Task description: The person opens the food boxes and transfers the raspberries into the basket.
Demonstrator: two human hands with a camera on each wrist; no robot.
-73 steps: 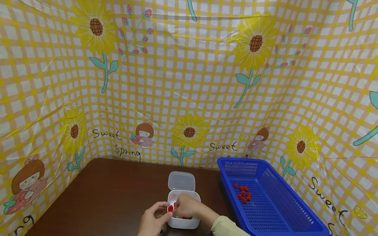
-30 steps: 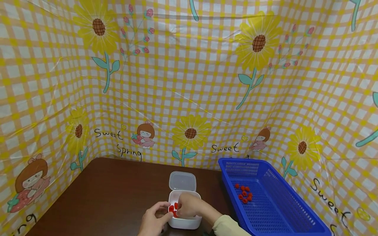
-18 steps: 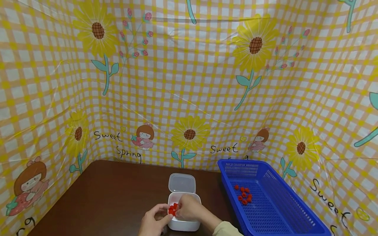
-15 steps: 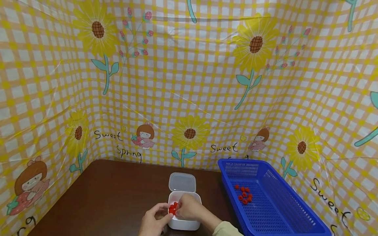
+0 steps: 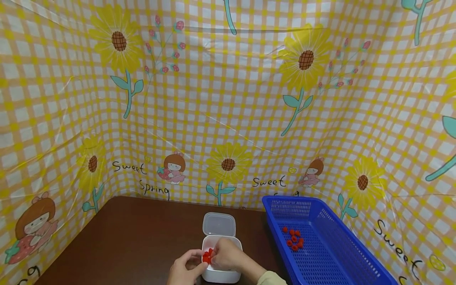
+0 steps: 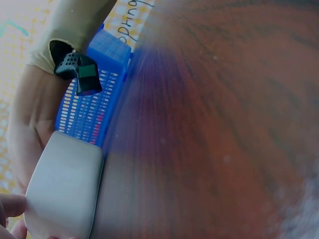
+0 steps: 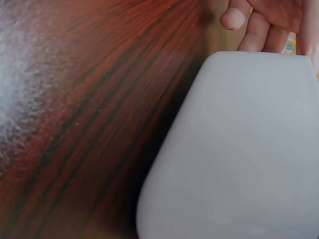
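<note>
In the head view a white lidded box (image 5: 222, 276) stands on the table, its translucent lid (image 5: 219, 224) folded back behind it. Several small red raspberries (image 5: 206, 257) lie grouped along the inner left wall. My left hand (image 5: 186, 268) holds the box by its left side, thumb and fingers curved at the rim. My right hand (image 5: 228, 255) reaches down into the box and pinches at a raspberry (image 5: 210, 251) beside the group; its fingertips are mostly hidden. Both wrist views show the box's smooth outer wall, with left fingers (image 6: 11, 205) touching it in the left wrist view.
To the right stands a blue slotted basket (image 5: 322, 245) with several red raspberries (image 5: 295, 239) near its left side. The dark brown table (image 5: 142, 237) extends leftward. A checked, flower-printed cloth (image 5: 228, 99) encloses the back and sides.
More raspberries now sit together at the box's left inner wall than at first. The right hand has stayed in the box, shifting slightly; the left hand keeps its place. The head view tilted slightly.
</note>
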